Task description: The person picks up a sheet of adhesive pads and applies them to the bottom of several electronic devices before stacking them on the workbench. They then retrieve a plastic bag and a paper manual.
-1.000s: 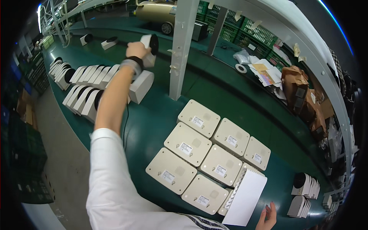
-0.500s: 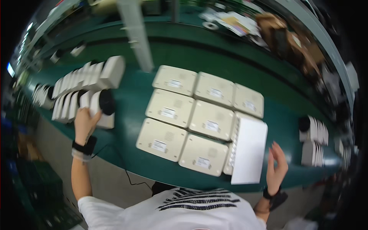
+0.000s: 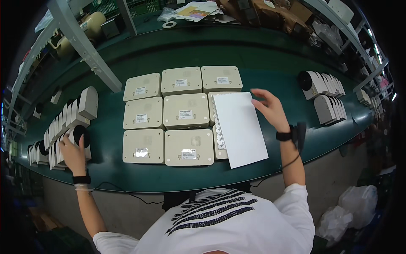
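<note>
My left hand (image 3: 72, 151) is at the near end of a row of white round-topped casings. Its thumb and fingers straddle the end casing (image 3: 87, 153), which has a black round face (image 3: 80, 136). My right hand (image 3: 272, 111) hovers by the upper right corner of a white sheet (image 3: 241, 129), thumb and fingers apart and nothing held. Under the sheet's left edge shows a strip of small silvery labels (image 3: 218, 129). Both lie over the right-hand column of several beige flat device housings (image 3: 189, 146), set out in rows with labels and vents facing up.
A second row of white casings (image 3: 88, 103) stands behind the left one. More casings (image 3: 325, 109) stand at the right end of the green table (image 3: 203, 180). A grey metal post (image 3: 91, 55) rises at the back left. Papers (image 3: 198, 12) and brown wrapping lie at the back.
The view has swung to the right. My right hand has moved up along the sheet's right side to its far corner. My left hand stays at the end casing.
</note>
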### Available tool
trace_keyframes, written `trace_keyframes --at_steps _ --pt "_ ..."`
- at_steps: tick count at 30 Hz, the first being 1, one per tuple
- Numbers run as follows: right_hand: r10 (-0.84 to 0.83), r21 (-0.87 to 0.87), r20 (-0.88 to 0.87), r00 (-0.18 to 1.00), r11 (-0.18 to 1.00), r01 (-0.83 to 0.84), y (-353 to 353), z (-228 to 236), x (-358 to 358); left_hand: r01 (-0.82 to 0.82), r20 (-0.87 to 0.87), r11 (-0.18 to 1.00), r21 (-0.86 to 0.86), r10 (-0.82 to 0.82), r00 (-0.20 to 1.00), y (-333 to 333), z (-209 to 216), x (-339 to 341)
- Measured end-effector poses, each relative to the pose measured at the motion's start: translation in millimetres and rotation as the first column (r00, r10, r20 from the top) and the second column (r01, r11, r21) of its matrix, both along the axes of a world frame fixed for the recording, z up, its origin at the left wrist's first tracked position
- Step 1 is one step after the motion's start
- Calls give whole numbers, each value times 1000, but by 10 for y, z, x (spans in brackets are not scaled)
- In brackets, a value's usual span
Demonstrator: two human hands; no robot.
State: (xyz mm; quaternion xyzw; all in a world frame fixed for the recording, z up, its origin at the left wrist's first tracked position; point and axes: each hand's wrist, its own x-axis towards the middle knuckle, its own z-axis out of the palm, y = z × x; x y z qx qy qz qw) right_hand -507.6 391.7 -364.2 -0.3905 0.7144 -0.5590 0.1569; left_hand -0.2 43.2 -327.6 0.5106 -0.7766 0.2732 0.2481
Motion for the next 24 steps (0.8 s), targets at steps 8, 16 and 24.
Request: trace_keyframes --at_steps 8,16,24 --pt "124 182 -254 959 980 -78 -272 63 -81 544 -502 715 438 -308 808 1273 519 -676" --pt "134 -297 -101 986 942 -159 430 769 715 895 -686 369 251 -584 433 2310 661 -1168" --pt "236 -435 -169 957 853 -287 1088 951 1694 997 -836 33 -70 -547 -40 3014 537 -1441"
